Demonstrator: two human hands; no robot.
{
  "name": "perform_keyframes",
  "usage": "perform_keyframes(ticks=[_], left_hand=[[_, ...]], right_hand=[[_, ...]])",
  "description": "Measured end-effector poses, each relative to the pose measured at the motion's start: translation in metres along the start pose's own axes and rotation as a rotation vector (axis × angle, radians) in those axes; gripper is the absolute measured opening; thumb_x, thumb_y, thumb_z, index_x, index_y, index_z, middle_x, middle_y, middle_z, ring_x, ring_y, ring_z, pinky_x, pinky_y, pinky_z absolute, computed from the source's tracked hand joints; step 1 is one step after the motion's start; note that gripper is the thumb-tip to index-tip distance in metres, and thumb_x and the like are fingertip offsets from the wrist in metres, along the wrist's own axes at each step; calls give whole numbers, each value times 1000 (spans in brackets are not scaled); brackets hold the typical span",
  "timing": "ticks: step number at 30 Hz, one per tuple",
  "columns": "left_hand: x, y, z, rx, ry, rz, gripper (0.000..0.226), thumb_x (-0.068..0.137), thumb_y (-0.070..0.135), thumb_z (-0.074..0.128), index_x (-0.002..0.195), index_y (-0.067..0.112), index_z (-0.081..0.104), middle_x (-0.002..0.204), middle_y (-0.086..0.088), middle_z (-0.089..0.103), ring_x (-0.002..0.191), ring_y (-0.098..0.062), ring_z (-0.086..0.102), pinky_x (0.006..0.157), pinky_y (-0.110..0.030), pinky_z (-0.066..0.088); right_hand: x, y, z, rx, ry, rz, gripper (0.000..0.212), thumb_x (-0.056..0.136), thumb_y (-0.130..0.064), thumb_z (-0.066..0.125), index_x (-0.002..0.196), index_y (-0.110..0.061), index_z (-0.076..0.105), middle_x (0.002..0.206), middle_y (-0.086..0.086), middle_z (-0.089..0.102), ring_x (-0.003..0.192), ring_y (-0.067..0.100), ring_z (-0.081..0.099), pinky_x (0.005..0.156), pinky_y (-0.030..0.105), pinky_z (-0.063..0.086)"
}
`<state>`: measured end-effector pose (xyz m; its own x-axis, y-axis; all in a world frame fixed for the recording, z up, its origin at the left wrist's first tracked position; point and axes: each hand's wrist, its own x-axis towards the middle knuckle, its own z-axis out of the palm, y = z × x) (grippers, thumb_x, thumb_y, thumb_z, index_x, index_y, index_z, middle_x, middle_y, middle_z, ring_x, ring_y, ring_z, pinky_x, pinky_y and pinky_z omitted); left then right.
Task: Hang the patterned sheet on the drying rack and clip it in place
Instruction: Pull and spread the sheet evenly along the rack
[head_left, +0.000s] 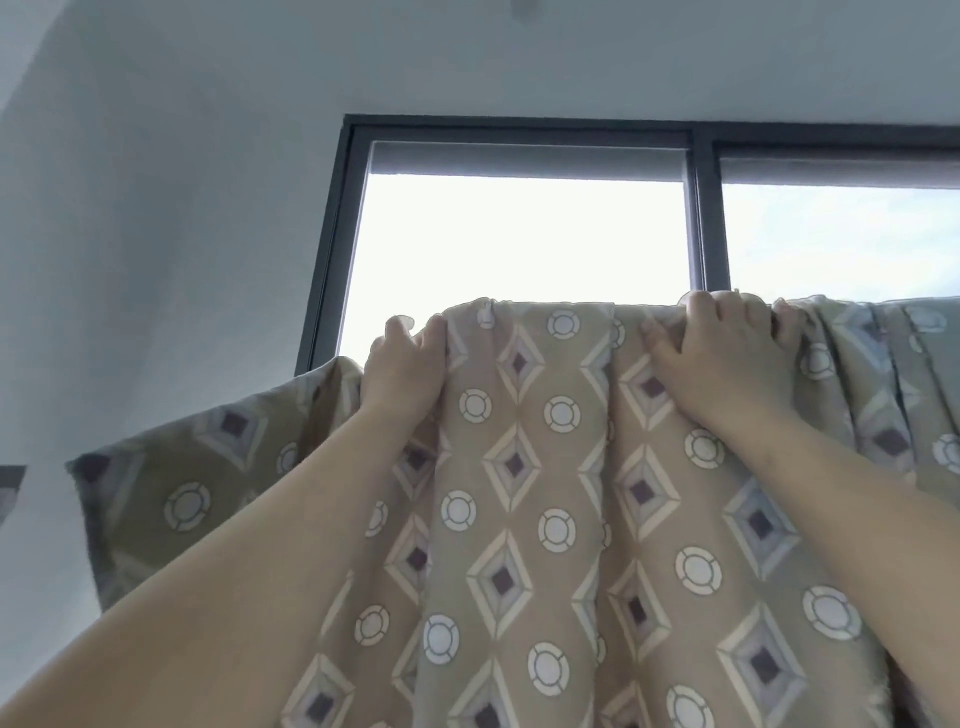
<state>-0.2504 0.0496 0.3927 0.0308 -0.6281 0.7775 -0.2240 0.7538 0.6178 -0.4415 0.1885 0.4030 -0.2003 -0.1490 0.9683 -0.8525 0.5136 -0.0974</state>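
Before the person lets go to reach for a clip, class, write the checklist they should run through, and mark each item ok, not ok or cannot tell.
1. Sheet draped over the top: ok, its upper edge folds over by the window.
2. Left hand holds the sheet: ok.
3. Right hand holds the top fold: ok.
4. Sheet spread flat: not ok, it is bunched in folds.
5. Rack bar seated under the fold: cannot tell, hidden.
6. Clip within reach: cannot tell, none in view.

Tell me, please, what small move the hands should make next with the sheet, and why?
Probably slide the left hand further left. Both hands grip the top fold of the sheet, the right hand where it is bunched; left of the left hand the edge sags, and no clip shows yet.
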Motion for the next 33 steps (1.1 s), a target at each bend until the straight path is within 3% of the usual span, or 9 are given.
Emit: perform_keyframes(ticks=[3, 8, 12, 15, 19, 22, 25, 29, 33], left_hand=[[1, -3, -6, 51, -104, -65, 55, 97, 50, 28, 131, 9, 42, 124, -11, 53, 93, -20, 41, 78, -28, 30], [-2, 4, -10, 93, -192, -70, 56, 95, 53, 29, 135, 15, 37, 116, -8, 51, 90, -21, 45, 73, -29, 32], [-5, 5, -9, 111, -184, -14, 51, 96, 48, 29, 140, 22, 32, 135, -9, 44, 104, -25, 46, 79, -33, 34], [-5, 14, -9, 154, -153, 125, 48, 96, 43, 27, 140, 24, 33, 142, -8, 40, 126, -29, 39, 100, -44, 35], [-16, 1, -4, 127, -175, 51, 53, 96, 53, 23, 135, 20, 36, 129, -11, 51, 110, -28, 48, 92, -40, 35], [-33, -3, 0, 145, -114, 48, 64, 93, 60, 22, 143, 19, 23, 133, -14, 44, 119, -33, 43, 88, -40, 35], [-38, 16, -4, 152, -79, 6, 61, 96, 54, 22, 146, 20, 19, 142, -16, 34, 129, -34, 34, 98, -45, 32], [-38, 48, 2, 402, 54, 395, 51, 99, 41, 24, 147, 22, 20, 153, -7, 25, 142, -24, 19, 112, -46, 17], [-30, 95, 33, 547, -124, 633, 49, 100, 40, 20, 145, 23, 26, 153, -2, 27, 145, -18, 9, 115, -44, 10]], right_hand=[[0, -2, 0, 2, 8, 3, 51, 94, -48, 34, 122, -7, 48, 132, 15, 47, 129, 30, 33, 112, 44, 9], [-4, 1, -7, 13, 5, 18, 50, 95, -47, 34, 124, -9, 47, 135, 15, 44, 131, 29, 30, 112, 44, 7], [-1, -3, -16, 71, -73, 9, 40, 95, -45, 31, 122, -22, 50, 136, 10, 45, 131, 28, 30, 111, 45, 10], [1, -1, -20, 77, -126, -15, 39, 96, -45, 27, 122, -29, 51, 135, 8, 47, 130, 28, 32, 109, 45, 13], [-2, 9, -22, 11, -146, -4, 44, 94, -51, 24, 123, -27, 47, 133, 7, 45, 129, 27, 32, 109, 46, 14], [-4, 12, -25, -1, -149, -2, 49, 93, -54, 25, 130, -26, 42, 140, 6, 39, 134, 25, 26, 112, 47, 10], [-4, 8, -30, 6, -169, -32, 51, 94, -55, 25, 134, -25, 39, 144, 6, 37, 136, 25, 24, 113, 47, 8], [-3, 9, -35, 33, -189, -98, 49, 96, -51, 21, 135, -26, 40, 142, 6, 41, 134, 26, 29, 111, 47, 12], [-4, 20, -43, 61, -212, -193, 46, 99, -42, 21, 139, -24, 36, 143, 2, 42, 133, 23, 33, 110, 46, 15]])
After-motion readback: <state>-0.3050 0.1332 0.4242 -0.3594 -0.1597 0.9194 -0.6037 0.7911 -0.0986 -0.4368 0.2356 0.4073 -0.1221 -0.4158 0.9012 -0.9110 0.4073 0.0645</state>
